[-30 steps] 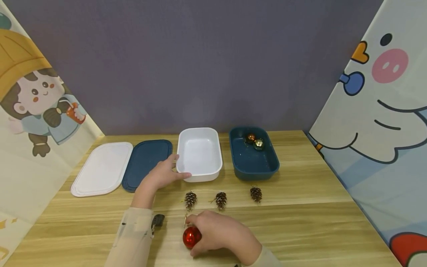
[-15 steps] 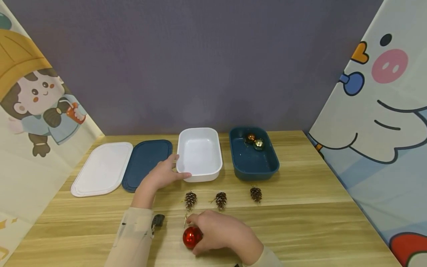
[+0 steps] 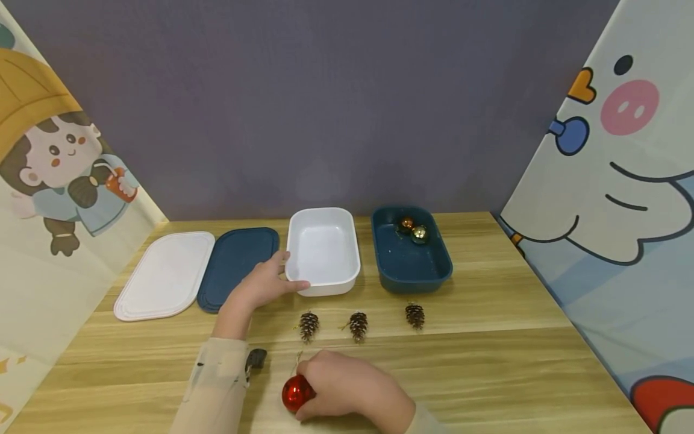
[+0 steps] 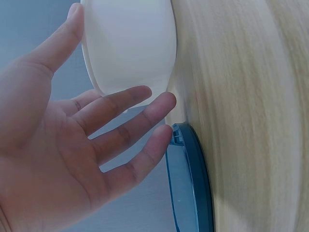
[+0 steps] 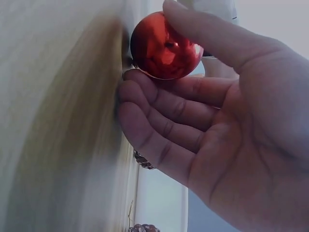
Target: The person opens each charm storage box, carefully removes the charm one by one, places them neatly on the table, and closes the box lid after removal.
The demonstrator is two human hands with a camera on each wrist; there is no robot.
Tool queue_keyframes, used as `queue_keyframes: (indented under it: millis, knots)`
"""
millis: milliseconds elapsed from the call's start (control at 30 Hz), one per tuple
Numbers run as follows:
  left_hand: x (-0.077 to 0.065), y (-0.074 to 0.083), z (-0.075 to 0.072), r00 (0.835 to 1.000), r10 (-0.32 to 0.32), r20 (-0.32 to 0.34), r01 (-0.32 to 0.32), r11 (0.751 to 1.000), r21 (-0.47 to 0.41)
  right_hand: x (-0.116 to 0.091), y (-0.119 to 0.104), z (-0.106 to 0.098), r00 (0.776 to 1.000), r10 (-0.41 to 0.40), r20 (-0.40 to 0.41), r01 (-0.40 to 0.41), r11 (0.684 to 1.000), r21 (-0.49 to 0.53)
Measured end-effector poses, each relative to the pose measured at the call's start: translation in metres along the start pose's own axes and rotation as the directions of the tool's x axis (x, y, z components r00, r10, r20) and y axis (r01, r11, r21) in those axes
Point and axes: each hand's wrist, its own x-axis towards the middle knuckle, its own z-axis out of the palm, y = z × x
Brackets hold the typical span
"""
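Observation:
In the head view my left hand [image 3: 262,283] rests at the near left corner of a white plastic box [image 3: 329,290]. The thumb lies along its front rim and the other fingers at its left side, loosely extended, as the left wrist view shows. My right hand [image 3: 347,386] pinches a shiny red Christmas ball [image 3: 297,393] between thumb and fingers, close over the wooden table. A thin hanging loop sticks up from the ball. In the right wrist view, the ball [image 5: 164,46] sits between the thumb and index finger, while the other fingers curl below it.
Three pine cones lie in a row: left [image 3: 309,327], middle [image 3: 358,326] and right [image 3: 414,316]. A dark blue box [image 3: 416,286] holds an orange ball [image 3: 407,224] and a gold ball [image 3: 420,234]. Flat at left are a white lid [image 3: 165,276] and a blue lid [image 3: 238,265].
My right hand has shifted slightly left and toward me, bringing the red Christmas ball along. The left hand has stayed in place at the white box.

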Motion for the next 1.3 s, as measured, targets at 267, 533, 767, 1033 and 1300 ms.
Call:
queue_keyframes:
  millis: [267,533,767,1033,1300]
  knots:
    - [0.000,-0.001,0.000,1.000,0.000,0.000,0.000,1.000,0.000,0.001,-0.002,0.002,1.000,0.019,0.010,-0.019,1.000,0.006]
    - [-0.002,0.000,0.000,1.000,-0.005,-0.001,0.005,1.000,-0.005,0.000,-0.002,0.001,1.000,0.000,-0.013,-0.001,1.000,-0.024]
    - [-0.002,0.000,0.000,1.000,-0.009,0.004,0.009,1.000,-0.015,-0.001,-0.002,0.001,1.000,0.009,-0.015,-0.009,1.000,-0.013]
    - [-0.002,0.001,0.000,1.000,-0.010,0.007,0.010,1.000,-0.014,-0.012,0.004,-0.014,0.994,0.111,-0.006,-0.111,0.994,0.011]
    - [-0.001,0.002,0.000,1.000,-0.008,0.006,0.008,1.000,-0.020,-0.036,0.022,-0.072,0.986,0.169,0.008,-0.168,0.985,-0.037]
